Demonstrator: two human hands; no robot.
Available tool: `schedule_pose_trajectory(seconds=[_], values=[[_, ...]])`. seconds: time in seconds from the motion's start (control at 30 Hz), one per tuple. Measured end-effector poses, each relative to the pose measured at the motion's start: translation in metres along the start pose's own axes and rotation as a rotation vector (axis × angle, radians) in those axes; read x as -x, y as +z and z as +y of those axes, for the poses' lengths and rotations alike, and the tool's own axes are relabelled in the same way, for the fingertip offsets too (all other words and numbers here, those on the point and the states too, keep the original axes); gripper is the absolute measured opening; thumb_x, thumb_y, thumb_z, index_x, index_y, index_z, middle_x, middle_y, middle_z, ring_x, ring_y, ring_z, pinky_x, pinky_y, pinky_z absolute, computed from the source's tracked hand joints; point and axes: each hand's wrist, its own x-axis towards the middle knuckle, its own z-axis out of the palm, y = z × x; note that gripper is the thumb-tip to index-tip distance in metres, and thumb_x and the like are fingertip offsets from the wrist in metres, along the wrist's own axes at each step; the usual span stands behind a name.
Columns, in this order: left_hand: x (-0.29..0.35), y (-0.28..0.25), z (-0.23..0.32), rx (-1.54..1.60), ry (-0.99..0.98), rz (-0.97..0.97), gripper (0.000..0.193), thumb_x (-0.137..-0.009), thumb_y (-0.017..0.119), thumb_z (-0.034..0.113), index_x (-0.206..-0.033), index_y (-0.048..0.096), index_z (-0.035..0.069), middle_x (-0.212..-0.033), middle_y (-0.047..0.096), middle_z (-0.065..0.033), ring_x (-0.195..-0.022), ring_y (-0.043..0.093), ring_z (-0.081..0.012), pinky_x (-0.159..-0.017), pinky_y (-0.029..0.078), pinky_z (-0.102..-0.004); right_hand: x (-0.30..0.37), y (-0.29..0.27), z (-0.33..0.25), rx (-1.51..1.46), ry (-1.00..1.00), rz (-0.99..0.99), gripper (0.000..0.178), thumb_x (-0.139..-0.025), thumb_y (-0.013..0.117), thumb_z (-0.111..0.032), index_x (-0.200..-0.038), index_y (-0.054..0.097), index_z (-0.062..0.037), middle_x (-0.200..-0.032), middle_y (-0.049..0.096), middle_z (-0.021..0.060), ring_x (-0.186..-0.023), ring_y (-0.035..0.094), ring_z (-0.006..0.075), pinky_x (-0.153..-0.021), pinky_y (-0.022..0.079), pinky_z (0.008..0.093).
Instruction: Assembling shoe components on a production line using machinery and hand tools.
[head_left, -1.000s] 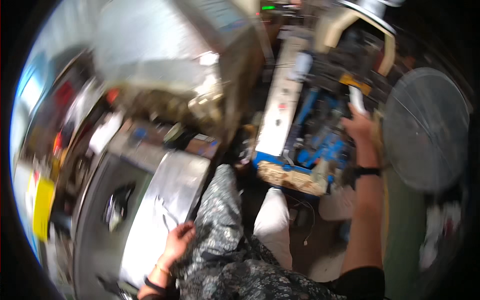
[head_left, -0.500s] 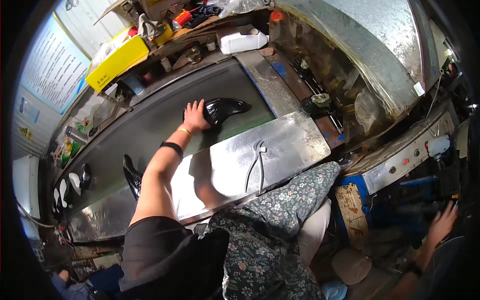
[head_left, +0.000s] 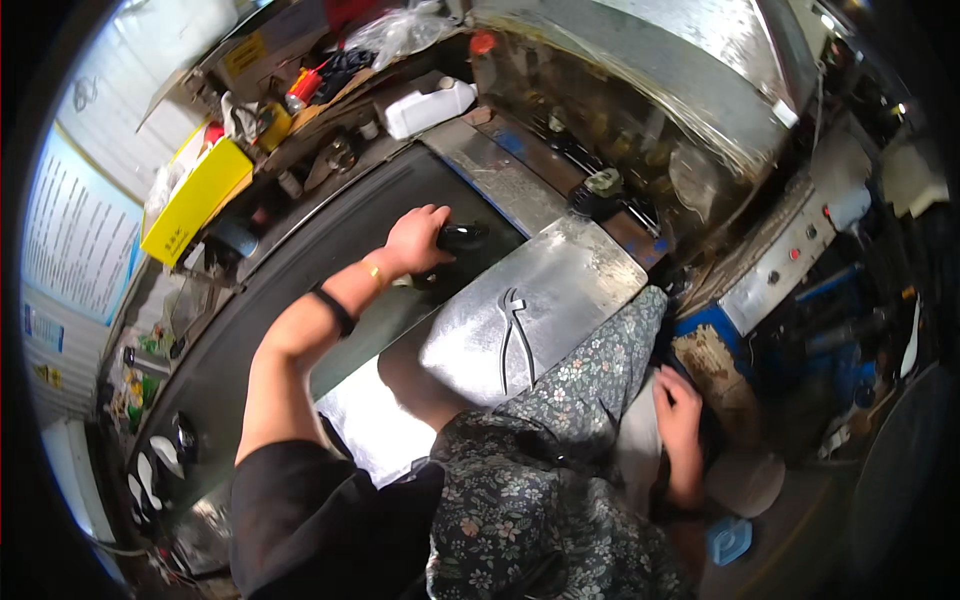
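My left hand (head_left: 420, 240) is closed around a glossy black shoe (head_left: 464, 236) above the dark belt (head_left: 360, 235); the palm and fingers hide part of the shoe. A gold bangle and a black band circle that arm. My right hand (head_left: 681, 408) hangs low beside my pale trouser leg, fingers loosely bent and apart, with nothing visible in them. Between the two hands, a pair of lasting pincers (head_left: 514, 335) lies on the shiny metal plate (head_left: 590, 270).
White shoe-shaped pieces (head_left: 146, 478) and a black shoe (head_left: 185, 437) sit at the belt's left end. Behind it, a shelf holds a yellow box (head_left: 200, 200) and a white jug (head_left: 430, 108). To the right are a panel with buttons (head_left: 775, 275) and a blue container (head_left: 729, 540).
My left hand has turned the shoe, now seen more end-on. My right hand has come back from the far right to beside my leg. The view has turned and shifted.
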Motion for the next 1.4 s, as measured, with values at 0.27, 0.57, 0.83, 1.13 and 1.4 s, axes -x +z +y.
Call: schedule_pose_trajectory(seconds=[0.27,0.57,0.83,1.13,1.4], values=[[0.111,-0.057,0.197,-0.079,1.132,0.38,0.026,-0.08,0.062,0.017,-0.105,0.067,0.016,-0.117,0.062,-0.005,-0.112,0.058,-0.0217,-0.099,0.044,-0.0401,-0.103,0.012,-0.086,-0.637,0.157,0.05,0.034,-0.096,0.06,-0.026,-0.119,0.062,-0.0003,-0.1,0.069,0.0095,-0.091,0.061,0.0122,-0.079,0.05,0.0287],[0.036,0.073,0.283,1.865,-0.3,-0.537,0.039,-0.102,0.043,0.03,-0.106,0.065,-0.002,-0.102,0.066,-0.0088,-0.093,0.064,-0.017,-0.085,0.051,-0.029,-0.01,0.005,-0.096,-0.067,-0.132,0.099,0.028,-0.086,0.069,-0.019,-0.105,0.066,0.0007,-0.103,0.067,0.021,-0.091,0.067,0.0361,-0.076,0.055,0.0397],[0.023,0.092,0.321,1.788,-0.393,-0.479,0.036,-0.103,0.04,0.027,-0.106,0.063,0.0,-0.097,0.064,-0.0094,-0.088,0.06,-0.017,-0.081,0.048,-0.0316,-0.011,-0.027,-0.072,-0.056,0.079,-0.008,0.031,-0.089,0.066,-0.025,-0.107,0.067,-0.0002,-0.076,0.064,0.0238,-0.073,0.066,0.0388,-0.062,0.053,0.0398],[0.018,0.08,0.285,1.292,0.298,-0.387,0.05,-0.087,0.069,0.01,-0.132,0.049,0.005,-0.12,0.059,-0.0098,-0.112,0.055,-0.0188,-0.096,0.045,-0.0314,0.057,0.025,-0.016,-0.744,0.407,0.059,0.024,-0.097,0.054,-0.007,-0.116,0.062,0.0044,-0.101,0.068,0.0037,-0.096,0.057,0.0073,-0.086,0.047,0.0247],[0.049,0.114,0.28,1.608,-0.121,-0.562,0.05,-0.085,0.072,0.006,-0.129,0.049,0.005,-0.107,0.062,-0.0039,-0.098,0.058,-0.0133,-0.088,0.047,-0.0261,0.065,0.07,0.005,-0.572,0.89,-0.126,0.07,-0.101,0.028,-0.054,-0.122,0.057,0.0056,-0.113,0.065,0.0217,-0.109,0.06,0.0365,-0.098,0.043,0.0391]])
